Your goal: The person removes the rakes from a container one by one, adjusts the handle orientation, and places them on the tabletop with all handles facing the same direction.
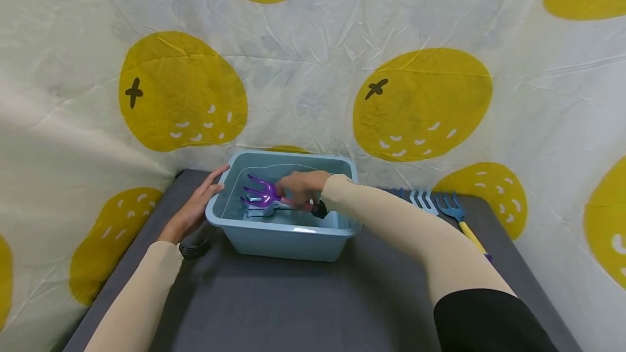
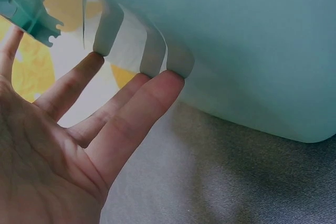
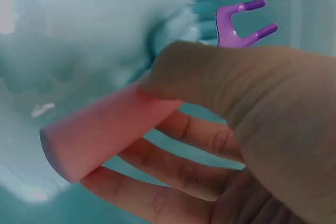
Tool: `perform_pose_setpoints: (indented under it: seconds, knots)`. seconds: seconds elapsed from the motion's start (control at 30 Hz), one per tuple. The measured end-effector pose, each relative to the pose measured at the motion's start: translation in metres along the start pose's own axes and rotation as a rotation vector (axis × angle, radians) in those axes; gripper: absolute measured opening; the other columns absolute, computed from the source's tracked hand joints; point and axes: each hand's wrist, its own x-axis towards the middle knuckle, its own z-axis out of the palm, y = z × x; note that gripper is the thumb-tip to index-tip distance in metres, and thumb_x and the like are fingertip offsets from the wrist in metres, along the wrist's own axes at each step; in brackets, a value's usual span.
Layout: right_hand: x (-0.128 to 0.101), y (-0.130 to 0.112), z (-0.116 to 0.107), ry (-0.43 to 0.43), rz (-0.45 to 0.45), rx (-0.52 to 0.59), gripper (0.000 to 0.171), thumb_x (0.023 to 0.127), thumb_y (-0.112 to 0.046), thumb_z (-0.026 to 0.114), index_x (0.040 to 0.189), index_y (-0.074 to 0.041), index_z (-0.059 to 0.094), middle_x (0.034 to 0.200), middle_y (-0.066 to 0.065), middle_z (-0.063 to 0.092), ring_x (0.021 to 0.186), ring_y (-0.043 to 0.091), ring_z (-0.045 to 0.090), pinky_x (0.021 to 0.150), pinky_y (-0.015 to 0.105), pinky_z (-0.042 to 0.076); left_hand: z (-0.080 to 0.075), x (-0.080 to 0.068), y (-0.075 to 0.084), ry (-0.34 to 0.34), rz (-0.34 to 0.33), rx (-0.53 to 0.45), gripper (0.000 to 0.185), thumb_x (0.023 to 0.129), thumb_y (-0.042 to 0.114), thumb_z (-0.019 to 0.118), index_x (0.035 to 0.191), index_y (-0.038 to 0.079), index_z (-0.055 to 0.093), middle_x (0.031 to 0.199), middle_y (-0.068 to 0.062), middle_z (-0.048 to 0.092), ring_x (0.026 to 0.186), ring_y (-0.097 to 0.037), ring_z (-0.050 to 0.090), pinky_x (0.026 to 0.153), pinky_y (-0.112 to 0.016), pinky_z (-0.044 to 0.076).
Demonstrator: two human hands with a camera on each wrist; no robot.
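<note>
Right now the person's right hand (image 1: 300, 184) is down inside a light blue rectangular plastic tub (image 1: 337, 222), fingers and thumb curled round the pink handle (image 3: 105, 132) of a purple plastic toy rake (image 1: 264, 193) — the wrist view shows the thumb pressed on top of the handle and the fingers wrapped beneath it. The rake's purple prongs (image 3: 244, 22) point away from the hand, toward the left end of the tub, and its head lies just over a pale blue toy tool (image 1: 254, 209) resting at the tub's bottom. Whether the two touch, I cannot tell.

Her or his left hand (image 1: 195, 208) lies flat against the outside of the tub's left wall, fingers (image 2: 136, 114) straight and spread, holding nothing — fingertips meet the ribs under the rim, thumb up by the corner.

The tub sits on a dark grey cloth-covered table (image 1: 293, 303). Behind the right forearm, near the table's back edge, lie more toy garden forks: a pale blue one (image 1: 423, 201) and a darker blue one with a yellow handle (image 1: 459, 219). White fabric with large yellow fruit shapes (image 1: 423, 105) hangs all around.
</note>
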Motion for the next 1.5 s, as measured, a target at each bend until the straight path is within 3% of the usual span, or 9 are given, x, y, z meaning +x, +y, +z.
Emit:
perform_pose_setpoints:
  seconds: [0.23, 0.33, 0.67, 0.87, 1.07, 1.27, 1.4, 1.5]
  knots:
    - [-0.056, 0.001, -0.038, 0.084, -0.129, 0.028, 0.044, 0.092, -0.006, 0.071, 0.131, -0.016, 0.052, 0.108, 0.012, 0.062, 0.078, 0.028, 0.068, 0.067, 0.041, 0.061, -0.003, 0.005, -0.001, -0.017, 0.005, -0.009, 0.059, 0.110, 0.044, 0.040, 0.164, 0.041, 0.017, 0.172, -0.006, 0.006, 0.145, -0.045, 0.026, 0.111, -0.071, 0.027]
    - [-0.079, 0.007, -0.048, 0.129, -0.189, 0.003, 0.046, 0.093, -0.009, 0.070, 0.135, -0.013, 0.051, 0.109, 0.013, 0.061, 0.072, 0.027, 0.066, 0.065, 0.038, 0.060, -0.006, 0.006, -0.001, -0.034, 0.004, -0.015, 0.059, 0.111, 0.043, 0.040, 0.164, 0.040, 0.015, 0.172, -0.007, 0.004, 0.146, -0.045, 0.024, 0.111, -0.072, 0.026]
    - [-0.153, 0.038, -0.058, 0.258, -0.175, -0.019, 0.049, 0.090, -0.008, 0.075, 0.133, -0.010, 0.053, 0.105, 0.012, 0.062, 0.069, 0.024, 0.063, 0.060, 0.033, 0.057, -0.015, 0.007, 0.002, -0.043, 0.005, -0.007, 0.060, 0.111, 0.042, 0.039, 0.165, 0.040, 0.013, 0.172, -0.008, 0.000, 0.147, -0.045, 0.020, 0.111, -0.074, 0.023]
    - [-0.191, 0.067, -0.040, 0.327, -0.098, 0.066, 0.046, 0.090, -0.009, 0.076, 0.130, -0.010, 0.055, 0.101, 0.012, 0.065, 0.069, 0.020, 0.068, 0.060, 0.033, 0.059, -0.016, 0.009, 0.000, -0.053, 0.004, -0.012, 0.060, 0.111, 0.042, 0.038, 0.165, 0.040, 0.012, 0.172, -0.009, 0.000, 0.146, -0.044, 0.021, 0.111, -0.073, 0.024]
    - [-0.226, 0.096, -0.007, 0.343, 0.023, 0.191, 0.046, 0.090, -0.009, 0.076, 0.131, -0.014, 0.056, 0.103, 0.011, 0.066, 0.077, 0.020, 0.072, 0.062, 0.036, 0.060, -0.017, 0.010, -0.001, -0.044, -0.011, 0.008, 0.059, 0.110, 0.045, 0.038, 0.164, 0.044, 0.013, 0.172, -0.010, 0.000, 0.145, -0.046, 0.022, 0.111, -0.074, 0.024]
    - [-0.256, 0.123, 0.032, 0.401, 0.012, 0.309, 0.046, 0.090, -0.005, 0.076, 0.131, -0.011, 0.056, 0.104, 0.012, 0.066, 0.077, 0.021, 0.071, 0.059, 0.036, 0.060, -0.021, 0.008, -0.001, -0.035, 0.006, 0.012, 0.058, 0.111, 0.043, 0.037, 0.164, 0.043, 0.013, 0.171, -0.011, 0.000, 0.144, -0.043, 0.023, 0.112, -0.070, 0.026]
    - [-0.276, 0.142, 0.061, 0.429, 0.006, 0.366, 0.044, 0.092, -0.007, 0.075, 0.131, -0.009, 0.055, 0.103, 0.012, 0.066, 0.076, 0.021, 0.070, 0.060, 0.035, 0.060, -0.024, 0.005, -0.001, -0.036, 0.008, 0.029, 0.058, 0.111, 0.043, 0.036, 0.164, 0.042, 0.012, 0.171, -0.013, 0.002, 0.142, -0.041, 0.027, 0.105, -0.045, 0.045]
    - [-0.288, 0.154, 0.084, 0.428, 0.033, 0.453, 0.045, 0.094, -0.010, 0.074, 0.133, -0.007, 0.052, 0.108, 0.014, 0.065, 0.076, 0.022, 0.071, 0.059, 0.037, 0.060, -0.026, 0.004, 0.001, -0.037, 0.003, 0.022, 0.059, 0.111, 0.042, 0.037, 0.164, 0.042, 0.012, 0.171, -0.013, 0.002, 0.141, -0.041, 0.027, 0.091, -0.025, 0.050]
